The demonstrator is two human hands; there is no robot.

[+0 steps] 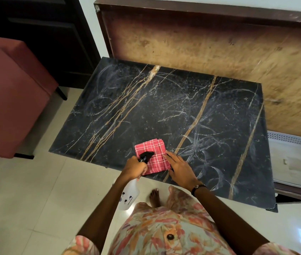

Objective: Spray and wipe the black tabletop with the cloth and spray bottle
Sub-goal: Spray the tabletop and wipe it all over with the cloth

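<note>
Both arms reach forward and down to the near edge of the tabletop [164, 100]. The left hand [134, 167] is closed in a fist around the neck of the spray bottle [129, 195], whose body hangs below the wrist. The right hand [180, 167] lies flat, palm down, fingers [170, 155] straight and together, their tips on the right edge of the cloth [153, 156]. The right wrist carries a dark band [197, 188].

One black table [164, 107] fills the middle of the frame. On its lower edge lies one red checked cloth [158, 152]. One spray bottle [130, 192] hangs below it. Two hands: left hand [134, 167], right hand [180, 169]. One red chair [8, 100] at left.
</note>
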